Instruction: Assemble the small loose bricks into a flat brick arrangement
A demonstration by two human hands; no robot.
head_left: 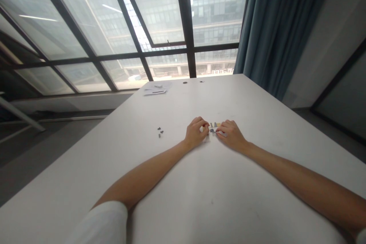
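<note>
Both my arms reach out over a white table [217,194]. My left hand [196,132] and my right hand [231,134] meet near the table's middle, fingers curled around a small build of tiny bricks [214,126] with tan, grey and red parts. Each hand pinches one end of it. The build rests on or just above the tabletop; the fingers hide most of it. A few loose dark grey pieces [160,132] lie on the table to the left of my left hand.
Folded paper sheets [156,88] lie at the far left of the table, with two small dark round bits [185,82] near the far edge. Large windows stand behind, a teal curtain [274,30] at the right. Floor drops off left.
</note>
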